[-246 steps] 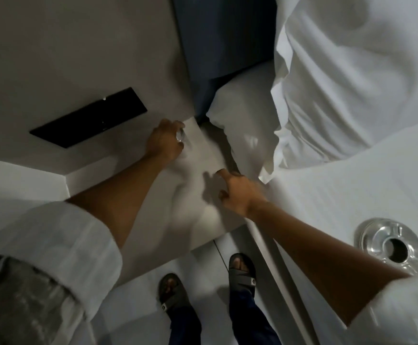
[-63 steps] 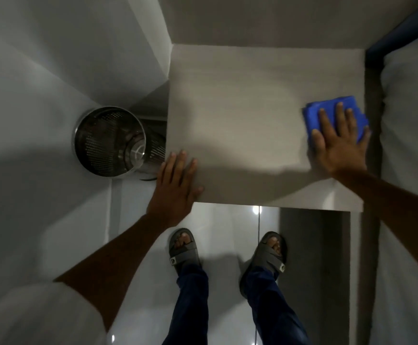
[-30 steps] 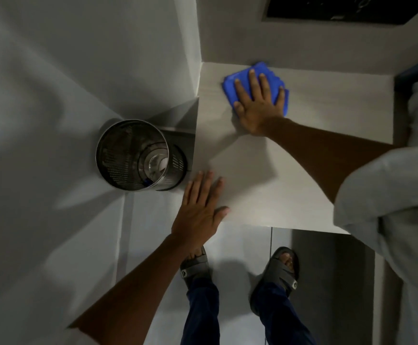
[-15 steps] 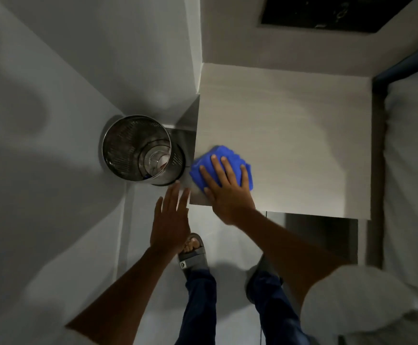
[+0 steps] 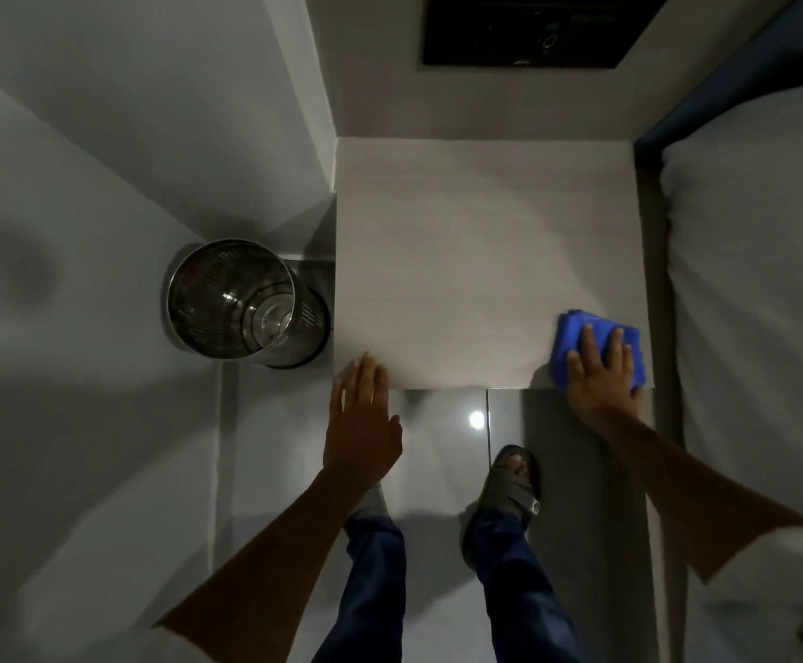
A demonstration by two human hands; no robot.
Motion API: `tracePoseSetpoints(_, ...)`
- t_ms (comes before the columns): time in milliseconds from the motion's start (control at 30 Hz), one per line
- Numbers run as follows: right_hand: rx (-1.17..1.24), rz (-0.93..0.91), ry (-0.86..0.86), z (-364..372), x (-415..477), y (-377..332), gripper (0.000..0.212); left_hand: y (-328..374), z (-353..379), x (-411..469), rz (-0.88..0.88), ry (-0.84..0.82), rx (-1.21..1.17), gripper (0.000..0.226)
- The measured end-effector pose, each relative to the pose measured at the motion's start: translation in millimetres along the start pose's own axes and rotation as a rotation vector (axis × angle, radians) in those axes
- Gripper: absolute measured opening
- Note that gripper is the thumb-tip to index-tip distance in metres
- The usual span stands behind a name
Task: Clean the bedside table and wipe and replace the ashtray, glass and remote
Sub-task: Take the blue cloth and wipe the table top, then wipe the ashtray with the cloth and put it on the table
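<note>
The pale bedside table top fills the middle of the view and is bare. My right hand presses flat on a folded blue cloth at the table's front right corner. My left hand hovers flat with fingers apart at the front left corner, its fingertips just over the edge, holding nothing. The ashtray, glass and remote are out of view.
A perforated metal waste bin stands on the floor left of the table. The white bed lies along the right. A black wall panel sits above the table. My sandalled feet stand on the glossy floor.
My right hand has slid the blue cloth from the table's front left corner along the front edge to the front right corner. My left hand stays near the front left corner.
</note>
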State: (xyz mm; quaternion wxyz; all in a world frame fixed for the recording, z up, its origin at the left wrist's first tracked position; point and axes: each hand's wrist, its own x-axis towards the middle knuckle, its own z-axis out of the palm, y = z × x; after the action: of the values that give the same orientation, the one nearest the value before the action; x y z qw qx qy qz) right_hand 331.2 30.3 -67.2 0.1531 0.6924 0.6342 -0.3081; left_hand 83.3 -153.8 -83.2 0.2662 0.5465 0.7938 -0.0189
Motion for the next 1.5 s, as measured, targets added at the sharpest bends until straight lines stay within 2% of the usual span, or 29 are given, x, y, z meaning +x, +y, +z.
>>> tracePoseSetpoints(100,0.061,0.034,0.006,-4.8,-5.5,-18.8,0.053,12.7,-5.0,2.1,-0.024,0.061,-0.095,0.066)
tracePoseSetpoints(200,0.104,-0.11,-0.052,13.6,-23.0,-38.5,0.052,31.5,-11.4,6.8,0.011,0.091,-0.397,0.054)
tracePoseSetpoints(267,0.311,-0.188,-0.05,22.2,-37.5,-50.6,0.048,50.3,-19.8,9.4,-0.057,0.004,-0.629,0.052)
tracePoseSetpoints(333,0.494,-0.197,-0.066,23.3,-47.6,-61.2,0.044,67.6,-30.2,15.1,-0.181,-0.067,-0.766,0.055)
tracePoseSetpoints(467,0.7,-0.181,-0.103,19.8,-52.4,-59.7,0.032,92.7,-38.7,23.7,-0.226,0.0,-0.853,0.048)
tracePoseSetpoints(567,0.934,-0.124,-0.076,13.7,-56.8,-50.5,0.043,100.2,-35.3,28.1,-0.335,-0.027,-0.895,0.033)
tracePoseSetpoints(667,1.007,-0.07,-0.125,1.8,-64.6,-44.6,0.046,111.4,-38.1,27.4,-0.346,-0.082,-0.886,0.015)
tracePoseSetpoints(767,0.945,-0.05,-0.121,-4.0,-72.7,-35.3,0.051,124.7,-45.5,22.1,-0.35,-0.109,-0.945,0.02)
tracePoseSetpoints(867,0.956,0.051,-0.115,-6.4,-79.9,-25.6,0.061,134.0,-54.4,15.3,-0.372,-0.129,-1.042,0.029)
tracePoseSetpoints(900,0.985,0.097,-0.151,-9.2,-83.5,-20.4,0.064,137.8,-58.3,12.0,-0.386,-0.129,-1.085,0.024)
tracePoseSetpoints(967,1.104,0.165,-0.327,-21.8,-92.3,-6.1,0.064,146.6,-68.4,4.3,-0.399,-0.124,-1.194,0.016)
tracePoseSetpoints(1033,1.263,0.142,-0.529,-41.5,-106.7,7.7,0.049,156.9,-78.1,-3.6,-0.378,-0.167,-1.303,0.024)
tracePoseSetpoints(1067,1.339,0.124,-0.553,-54.6,-115.4,15.4,0.042,165.8,-84.2,-7.0,-0.351,-0.207,-1.327,0.03)
tracePoseSetpoints(1167,1.485,0.133,-0.405,-85.9,-130.3,36.0,0.041,196.2,-93.0,-13.7,-0.23,-0.285,-1.285,0.031)
tracePoseSetpoints(1333,1.484,0.2,-0.11,-147.9,-158.9,79.1,0.046,273.8,-97.4,-19.1,-0.005,-0.312,-1.07,0.027)
tracePoseSetpoints(1433,1.383,0.133,0.119,-186.1,-179.4,113.5,0.043,317.3,-103.9,-22.5,0.041,-0.315,-1.005,0.034)
tracePoseSetpoints(1500,1.197,0.087,0.315,-212.1,-197.0,142.2,0.04,349.3,-105.7,-25.2,0.066,-0.315,-1.007,0.035)
